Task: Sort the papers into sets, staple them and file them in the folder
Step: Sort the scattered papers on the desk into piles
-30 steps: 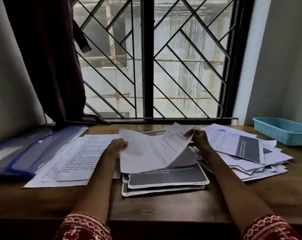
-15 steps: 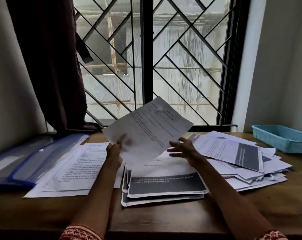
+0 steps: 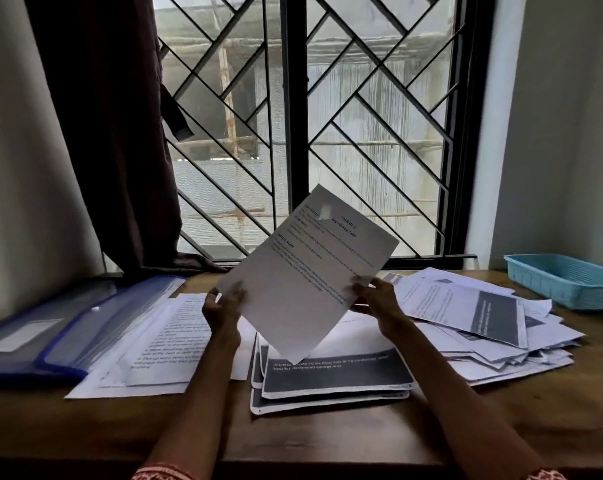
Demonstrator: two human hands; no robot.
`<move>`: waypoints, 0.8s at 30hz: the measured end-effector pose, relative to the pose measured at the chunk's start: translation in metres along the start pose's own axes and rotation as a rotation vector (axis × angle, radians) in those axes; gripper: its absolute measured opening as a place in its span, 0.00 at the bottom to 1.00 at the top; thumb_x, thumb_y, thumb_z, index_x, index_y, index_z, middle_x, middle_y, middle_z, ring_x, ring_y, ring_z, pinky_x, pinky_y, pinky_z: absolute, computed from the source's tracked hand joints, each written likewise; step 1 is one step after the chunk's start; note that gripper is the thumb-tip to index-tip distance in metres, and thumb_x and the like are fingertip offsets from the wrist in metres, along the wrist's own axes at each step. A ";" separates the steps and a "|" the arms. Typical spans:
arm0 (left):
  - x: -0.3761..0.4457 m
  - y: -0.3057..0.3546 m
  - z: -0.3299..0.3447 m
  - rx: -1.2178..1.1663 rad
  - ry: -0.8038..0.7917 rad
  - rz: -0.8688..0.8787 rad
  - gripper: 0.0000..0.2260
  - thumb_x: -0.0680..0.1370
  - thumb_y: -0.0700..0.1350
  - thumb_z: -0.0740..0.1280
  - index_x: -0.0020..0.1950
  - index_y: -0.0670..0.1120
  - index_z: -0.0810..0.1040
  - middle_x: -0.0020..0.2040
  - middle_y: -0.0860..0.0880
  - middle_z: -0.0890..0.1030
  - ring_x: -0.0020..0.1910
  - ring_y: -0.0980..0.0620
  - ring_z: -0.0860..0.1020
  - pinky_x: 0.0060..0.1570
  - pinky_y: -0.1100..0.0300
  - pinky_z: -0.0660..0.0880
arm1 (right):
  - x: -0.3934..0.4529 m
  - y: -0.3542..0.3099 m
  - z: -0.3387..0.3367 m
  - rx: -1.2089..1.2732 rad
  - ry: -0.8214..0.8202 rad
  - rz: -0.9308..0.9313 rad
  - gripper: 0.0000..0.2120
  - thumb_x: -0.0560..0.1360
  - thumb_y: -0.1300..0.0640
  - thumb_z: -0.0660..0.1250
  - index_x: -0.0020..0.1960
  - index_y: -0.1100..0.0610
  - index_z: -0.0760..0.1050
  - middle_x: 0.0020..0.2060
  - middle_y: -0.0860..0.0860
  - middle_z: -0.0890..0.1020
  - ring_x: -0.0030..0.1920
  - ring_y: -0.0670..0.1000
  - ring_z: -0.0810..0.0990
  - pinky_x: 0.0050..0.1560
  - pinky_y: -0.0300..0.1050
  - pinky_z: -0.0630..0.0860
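While tilted above the stack, the sheet is pinched by both hands' fingers.

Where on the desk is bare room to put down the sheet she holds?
Bare wood runs along the near edge of the desk, before the middle stack, and right of it below the loose heap. The back is crowded: folder, left papers, basket.

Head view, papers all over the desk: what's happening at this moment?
A person holds one printed sheet up with both hands, left hand and right hand at its lower edges, above the middle stack. A loose pile lies right, another set left beside the blue folder. No stapler visible.
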State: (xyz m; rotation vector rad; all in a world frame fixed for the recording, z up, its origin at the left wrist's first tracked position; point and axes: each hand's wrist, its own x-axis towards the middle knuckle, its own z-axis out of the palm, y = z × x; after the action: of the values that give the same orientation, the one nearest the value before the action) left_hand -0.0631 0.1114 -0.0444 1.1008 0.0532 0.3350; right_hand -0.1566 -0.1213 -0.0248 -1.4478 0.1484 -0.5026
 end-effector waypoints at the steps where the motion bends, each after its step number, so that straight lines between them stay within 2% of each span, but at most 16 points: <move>1: -0.004 0.003 -0.001 0.099 0.057 0.090 0.22 0.72 0.34 0.71 0.64 0.36 0.71 0.51 0.40 0.80 0.42 0.47 0.78 0.38 0.62 0.74 | -0.001 -0.002 0.002 0.009 -0.002 -0.013 0.12 0.78 0.64 0.62 0.61 0.64 0.70 0.50 0.60 0.78 0.39 0.53 0.80 0.36 0.41 0.80; 3: -0.012 0.007 -0.004 0.289 0.133 0.274 0.22 0.72 0.36 0.71 0.64 0.36 0.71 0.57 0.38 0.78 0.53 0.42 0.78 0.50 0.57 0.72 | -0.004 -0.003 0.006 0.041 0.018 -0.043 0.12 0.79 0.62 0.61 0.61 0.63 0.70 0.50 0.59 0.78 0.40 0.54 0.80 0.32 0.39 0.80; 5: -0.018 0.010 -0.009 0.369 0.158 0.366 0.20 0.73 0.37 0.70 0.63 0.38 0.70 0.55 0.40 0.80 0.51 0.42 0.79 0.47 0.60 0.70 | -0.004 -0.001 0.010 0.015 0.106 -0.082 0.10 0.79 0.62 0.60 0.60 0.61 0.71 0.51 0.59 0.79 0.44 0.56 0.79 0.33 0.42 0.81; 8: -0.017 0.015 -0.025 0.487 0.216 0.352 0.16 0.75 0.37 0.65 0.62 0.41 0.71 0.55 0.44 0.81 0.51 0.43 0.80 0.47 0.59 0.69 | -0.002 0.006 0.016 -0.182 0.259 -0.142 0.10 0.79 0.61 0.61 0.58 0.62 0.74 0.53 0.62 0.80 0.45 0.56 0.78 0.44 0.54 0.79; 9: -0.014 0.017 -0.032 0.552 0.232 0.326 0.15 0.76 0.38 0.64 0.62 0.42 0.72 0.56 0.44 0.81 0.53 0.43 0.79 0.50 0.57 0.70 | -0.003 0.006 0.020 -0.229 0.260 -0.151 0.11 0.79 0.60 0.61 0.58 0.63 0.74 0.52 0.62 0.80 0.44 0.56 0.78 0.44 0.54 0.79; 11: -0.004 0.021 -0.049 0.693 0.233 0.254 0.11 0.77 0.40 0.62 0.59 0.42 0.74 0.57 0.42 0.80 0.58 0.41 0.76 0.54 0.53 0.70 | -0.006 0.005 0.028 -0.271 0.190 -0.158 0.12 0.79 0.58 0.61 0.58 0.64 0.74 0.47 0.59 0.80 0.41 0.55 0.78 0.35 0.48 0.78; 15: 0.020 0.034 -0.091 0.997 0.161 0.140 0.11 0.78 0.44 0.62 0.56 0.41 0.77 0.59 0.39 0.77 0.60 0.38 0.74 0.56 0.51 0.70 | -0.005 0.002 0.053 -0.385 0.054 -0.116 0.07 0.78 0.60 0.62 0.55 0.59 0.74 0.45 0.57 0.78 0.38 0.53 0.76 0.21 0.36 0.72; 18: 0.034 0.045 -0.118 1.093 0.121 0.137 0.11 0.77 0.42 0.61 0.54 0.37 0.78 0.57 0.36 0.78 0.58 0.37 0.75 0.54 0.51 0.71 | -0.001 0.007 0.084 -0.408 0.023 -0.060 0.05 0.77 0.62 0.62 0.52 0.58 0.73 0.44 0.57 0.77 0.35 0.51 0.76 0.21 0.37 0.73; 20: 0.040 0.050 -0.127 1.134 0.074 0.153 0.10 0.76 0.42 0.63 0.51 0.37 0.78 0.55 0.37 0.79 0.56 0.38 0.76 0.54 0.52 0.72 | 0.002 0.011 0.107 -0.384 0.043 -0.030 0.08 0.76 0.64 0.63 0.54 0.62 0.75 0.45 0.58 0.77 0.38 0.54 0.77 0.22 0.38 0.74; 23: 0.045 0.054 -0.134 1.234 -0.075 0.133 0.13 0.74 0.48 0.68 0.52 0.40 0.79 0.56 0.41 0.80 0.58 0.42 0.76 0.55 0.56 0.72 | 0.008 0.023 0.141 -0.374 0.043 0.027 0.11 0.77 0.63 0.62 0.56 0.67 0.76 0.45 0.58 0.77 0.42 0.55 0.77 0.26 0.42 0.77; 24: 0.046 0.054 -0.135 1.274 -0.126 0.117 0.16 0.73 0.51 0.70 0.53 0.41 0.79 0.57 0.42 0.80 0.59 0.43 0.76 0.55 0.57 0.71 | 0.009 0.028 0.151 -0.404 0.001 0.046 0.12 0.78 0.61 0.61 0.58 0.67 0.75 0.45 0.57 0.76 0.43 0.54 0.76 0.31 0.43 0.78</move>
State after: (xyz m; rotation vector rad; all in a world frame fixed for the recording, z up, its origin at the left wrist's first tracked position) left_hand -0.0603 0.2633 -0.0530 2.3912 0.0948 0.3283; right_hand -0.0825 0.0139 -0.0301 -1.8333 0.2963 -0.4522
